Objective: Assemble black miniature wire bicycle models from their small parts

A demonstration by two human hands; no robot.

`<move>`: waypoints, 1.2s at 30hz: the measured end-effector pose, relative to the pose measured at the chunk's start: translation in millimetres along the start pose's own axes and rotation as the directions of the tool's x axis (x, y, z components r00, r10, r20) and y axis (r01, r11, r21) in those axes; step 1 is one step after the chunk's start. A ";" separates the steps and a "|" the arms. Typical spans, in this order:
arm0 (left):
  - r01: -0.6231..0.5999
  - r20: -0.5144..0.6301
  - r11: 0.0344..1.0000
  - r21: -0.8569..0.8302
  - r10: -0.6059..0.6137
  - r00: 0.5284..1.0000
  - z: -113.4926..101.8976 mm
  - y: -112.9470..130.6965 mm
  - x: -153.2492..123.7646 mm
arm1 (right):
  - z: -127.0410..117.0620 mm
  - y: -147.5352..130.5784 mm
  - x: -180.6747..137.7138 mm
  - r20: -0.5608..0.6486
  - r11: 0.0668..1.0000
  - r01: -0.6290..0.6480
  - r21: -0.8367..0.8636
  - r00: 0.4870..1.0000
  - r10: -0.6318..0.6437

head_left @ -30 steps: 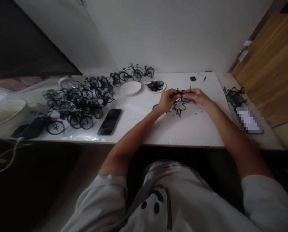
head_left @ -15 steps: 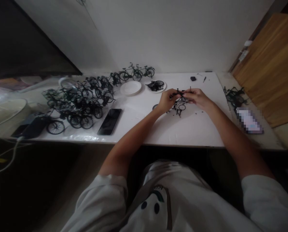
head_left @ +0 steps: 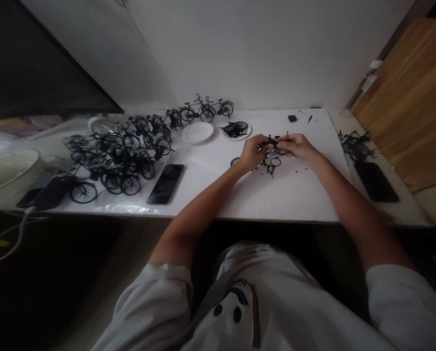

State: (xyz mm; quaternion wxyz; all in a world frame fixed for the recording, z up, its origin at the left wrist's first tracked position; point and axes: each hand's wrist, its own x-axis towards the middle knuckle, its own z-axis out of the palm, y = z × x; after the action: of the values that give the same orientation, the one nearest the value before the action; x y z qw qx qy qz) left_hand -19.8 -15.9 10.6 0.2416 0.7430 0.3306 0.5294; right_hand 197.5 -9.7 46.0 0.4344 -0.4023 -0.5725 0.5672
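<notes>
Over the right half of the white board, both hands meet around a small black bicycle part [head_left: 271,141]. My left hand [head_left: 251,153] is closed on it, fingers pinched. My right hand [head_left: 300,148] is closed against the other side of the part, and a thin dark stick [head_left: 288,133] stands up from its fingers. Whether that is a tool or a part, I cannot tell. Beneath the hands lie loose miniature bicycle pieces, among them a small wheel [head_left: 275,162]. My fingers partly cover these pieces.
Several model bicycles [head_left: 126,156] crowd the left side; others [head_left: 198,112] stand by the wall. A white plate [head_left: 198,133] sits beside a dish [head_left: 249,132] of black parts. One phone [head_left: 165,184] lies left, another phone [head_left: 376,182] right, near green bicycle frames [head_left: 356,145].
The screen of the phone on the right has gone dark. Both hands stay at nearly the same place around the black part.
</notes>
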 end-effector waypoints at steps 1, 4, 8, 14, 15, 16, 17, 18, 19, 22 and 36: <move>0.000 -0.002 1.000 0.000 0.000 1.000 0.1 -0.2 -0.1 | -0.2 0.4 0.1 0.001 1.000 -0.001 0.001 1.000 0.001; -0.007 -0.002 1.000 0.003 0.007 1.000 0.3 -1.0 -0.7 | -1.3 1.6 0.7 -0.001 1.000 -0.004 -0.001 1.000 0.004; 0.003 0.001 1.000 0.021 -0.003 1.000 0.7 -3.3 -1.0 | -2.2 2.8 0.9 0.006 1.000 -0.004 -0.006 1.000 0.004; 0.028 -0.003 1.000 0.006 -0.028 1.000 0.6 -6.6 0.6 | 2.4 -0.3 -0.5 0.002 0.997 0.055 -0.057 0.998 -0.055; 0.032 -0.003 0.999 0.002 -0.032 0.999 0.4 -6.1 1.0 | 2.8 -0.4 0.7 -0.027 0.996 0.076 -0.054 0.997 -0.077; 0.041 -0.003 0.999 -0.003 -0.041 0.999 0.1 -5.4 1.4 | 2.4 -0.1 2.6 -0.068 0.994 0.096 -0.041 0.993 -0.099; 0.054 -0.002 0.999 -0.008 -0.054 0.999 -0.2 -4.5 1.6 | 1.4 0.7 5.2 -0.118 0.993 0.115 -0.022 0.986 -0.117; 0.067 0.000 0.998 -0.013 -0.068 0.998 -0.4 -3.8 1.9 | -0.4 2.0 8.2 -0.166 0.991 0.132 -0.003 0.977 -0.131; 0.081 0.002 0.997 -0.013 -0.081 0.997 -0.7 -3.3 2.1 | -2.7 3.6 11.6 -0.211 0.989 0.150 0.009 0.967 -0.144; 0.109 -0.001 0.994 -0.010 -0.109 0.994 -1.5 -3.2 2.4 | -10.1 9.0 20.2 -0.273 0.974 0.213 -0.071 0.936 -0.224; 0.115 -0.072 0.993 0.027 -0.113 0.991 -3.4 -4.9 2.7 | -1.2 1.1 -0.5 -0.077 0.628 0.499 -0.597 0.744 -0.664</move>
State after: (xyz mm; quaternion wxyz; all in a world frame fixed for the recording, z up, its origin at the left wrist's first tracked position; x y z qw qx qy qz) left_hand -23.6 -10.6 9.9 0.2481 0.7074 0.3891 0.5354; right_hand 198.8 -9.7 44.9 0.5425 -0.3766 -0.7372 0.1429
